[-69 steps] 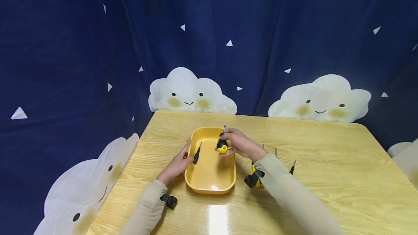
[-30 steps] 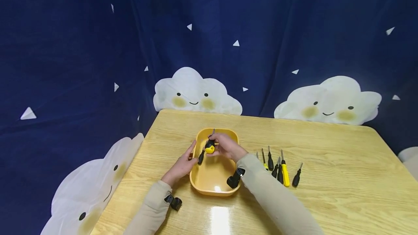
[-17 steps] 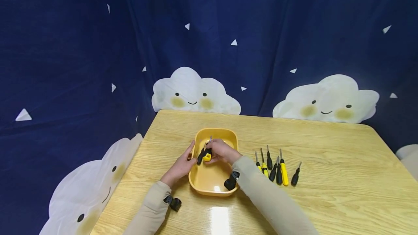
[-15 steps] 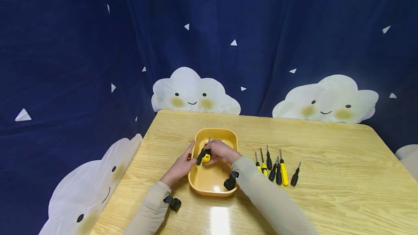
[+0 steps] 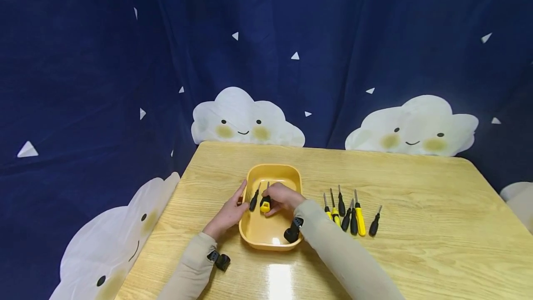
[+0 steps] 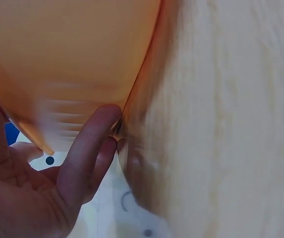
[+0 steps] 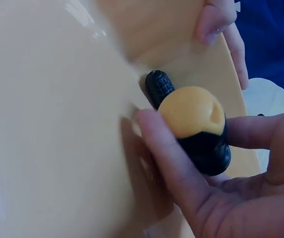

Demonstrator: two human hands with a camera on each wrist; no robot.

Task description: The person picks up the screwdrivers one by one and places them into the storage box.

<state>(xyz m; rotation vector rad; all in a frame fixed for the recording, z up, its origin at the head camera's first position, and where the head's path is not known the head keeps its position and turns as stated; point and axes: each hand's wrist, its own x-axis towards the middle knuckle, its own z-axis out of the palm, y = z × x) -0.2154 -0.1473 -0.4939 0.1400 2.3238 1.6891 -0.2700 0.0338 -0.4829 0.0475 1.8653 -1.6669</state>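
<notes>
My right hand [image 5: 281,198] is inside the yellow-orange tray [image 5: 270,246], holding a stubby screwdriver [image 5: 265,204] with a black and yellow handle. Its yellow butt end faces the right wrist camera, with thumb and fingers around the stubby screwdriver [image 7: 194,116]. Just left of it, a slim black screwdriver [image 5: 253,201] lies along the tray's left side; its handle partly shows behind the yellow end in the right wrist view. My left hand [image 5: 230,212] grips the tray's left rim, thumb over the edge and fingers against the outer wall [image 6: 87,74].
Right of the tray, several screwdrivers lie on the wooden table [image 5: 420,198], among them a yellow-handled screwdriver [image 5: 360,220] and a separate black screwdriver [image 5: 374,225]. A dark blue curtain [image 5: 266,22] with cloud prints hangs behind the table.
My right hand has carried the stubby screwdriver leftwards and down into the tray. In the last half second it shifts slightly away from the slim black screwdriver. The left hand keeps hold of the rim.
</notes>
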